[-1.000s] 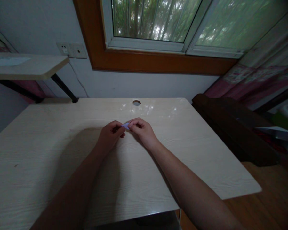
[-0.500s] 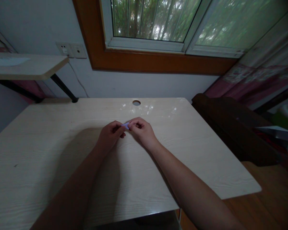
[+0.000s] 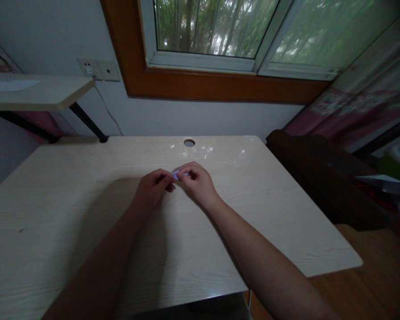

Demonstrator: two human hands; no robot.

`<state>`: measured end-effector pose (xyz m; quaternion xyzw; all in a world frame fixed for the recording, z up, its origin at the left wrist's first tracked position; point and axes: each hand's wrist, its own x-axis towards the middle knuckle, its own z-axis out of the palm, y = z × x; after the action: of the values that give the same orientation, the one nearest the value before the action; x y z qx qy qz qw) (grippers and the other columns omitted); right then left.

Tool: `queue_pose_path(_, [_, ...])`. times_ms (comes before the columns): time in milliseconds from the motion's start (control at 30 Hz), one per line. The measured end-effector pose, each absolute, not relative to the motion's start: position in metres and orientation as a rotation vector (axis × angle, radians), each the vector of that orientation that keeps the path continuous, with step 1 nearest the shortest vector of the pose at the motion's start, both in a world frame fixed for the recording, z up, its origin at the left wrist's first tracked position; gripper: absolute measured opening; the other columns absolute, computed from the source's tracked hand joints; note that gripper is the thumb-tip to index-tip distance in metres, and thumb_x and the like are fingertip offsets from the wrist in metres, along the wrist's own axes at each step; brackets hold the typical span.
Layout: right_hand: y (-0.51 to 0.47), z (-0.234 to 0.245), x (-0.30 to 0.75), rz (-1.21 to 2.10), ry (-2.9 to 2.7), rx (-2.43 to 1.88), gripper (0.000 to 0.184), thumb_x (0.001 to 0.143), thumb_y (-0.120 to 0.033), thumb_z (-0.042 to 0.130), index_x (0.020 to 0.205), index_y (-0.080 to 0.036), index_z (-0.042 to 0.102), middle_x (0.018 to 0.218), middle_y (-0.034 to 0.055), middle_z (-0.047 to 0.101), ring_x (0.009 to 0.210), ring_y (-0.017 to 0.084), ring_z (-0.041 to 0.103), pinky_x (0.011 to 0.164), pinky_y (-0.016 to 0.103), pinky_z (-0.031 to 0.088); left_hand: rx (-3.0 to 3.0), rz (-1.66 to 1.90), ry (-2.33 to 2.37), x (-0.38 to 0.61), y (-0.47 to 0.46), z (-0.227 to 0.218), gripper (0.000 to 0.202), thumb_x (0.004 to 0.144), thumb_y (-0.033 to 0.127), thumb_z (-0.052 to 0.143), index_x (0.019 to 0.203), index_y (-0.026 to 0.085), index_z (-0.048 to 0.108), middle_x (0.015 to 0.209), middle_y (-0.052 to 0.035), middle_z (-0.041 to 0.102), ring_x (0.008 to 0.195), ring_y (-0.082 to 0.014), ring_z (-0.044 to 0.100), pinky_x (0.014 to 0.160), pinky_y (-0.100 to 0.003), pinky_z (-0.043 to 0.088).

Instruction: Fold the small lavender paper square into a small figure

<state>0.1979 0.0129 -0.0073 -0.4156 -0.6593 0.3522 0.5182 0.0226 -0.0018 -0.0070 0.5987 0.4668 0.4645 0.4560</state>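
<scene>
My left hand point(image 3: 151, 186) and right hand point(image 3: 199, 183) are pinching the lilac piece point(image 3: 175, 175), likely light and flimsy, by its left and right sides.

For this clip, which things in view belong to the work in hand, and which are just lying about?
In the work:
- small pale purple piece, pinched by the left hand and right hand
- desk, the surface beneath

Just around:
- white sheet on the raised shelf
- wall sockets
- curtain
- dark wooden furniture
</scene>
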Motion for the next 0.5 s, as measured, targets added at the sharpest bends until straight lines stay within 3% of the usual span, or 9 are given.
queue_pose_path(500, [0.0129, -0.0061, 0.1980, 0.757, -1.608, -0.978, 0.007, 0.083, -0.027, 0.067, 0.077, -0.023, 0.068, 0.089, 0.0046, 0.064, 0.085, 0.018, 0.061, 0.071, 0.031, 0.046, 1.408, 1.144, 1.186, 0.0218, 0.0002, -0.0073, 0.027, 0.084, 0.043, 0.063, 0.083, 0.017, 0.070, 0.074, -0.0045, 0.073, 0.063, -0.0158, 0.069, 0.065, -0.029, 0.059])
